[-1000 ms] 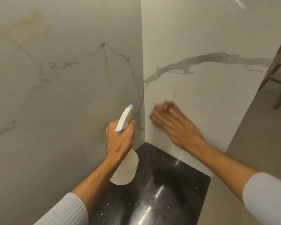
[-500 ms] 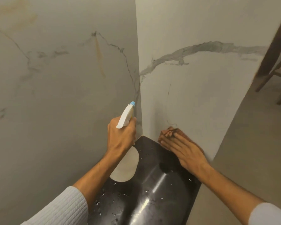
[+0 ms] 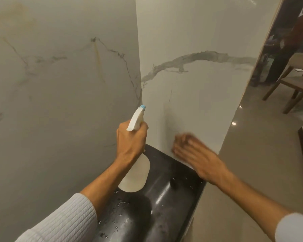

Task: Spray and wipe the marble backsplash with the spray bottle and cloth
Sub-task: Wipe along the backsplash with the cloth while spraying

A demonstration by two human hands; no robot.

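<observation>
The marble backsplash forms a corner: a grey-veined left panel (image 3: 59, 102) and a right panel (image 3: 191, 84) with a thick grey vein. My left hand (image 3: 131, 138) grips a white spray bottle (image 3: 136, 175) with a blue nozzle tip, held upright near the corner with the nozzle up. My right hand (image 3: 198, 156) lies flat and blurred against the lower right panel, just above the counter. The cloth under it is mostly hidden; a pale bit (image 3: 189, 165) shows below the palm.
A glossy black counter (image 3: 164, 206) with water droplets lies below the corner. The right panel ends at a vertical edge; beyond it are a shiny floor (image 3: 252, 154), a wooden chair (image 3: 297, 84) and a dark table.
My right hand went down from mid-height on the right panel to the counter edge, then slid right along the panel's base. The left hand with the bottle barely moved.
</observation>
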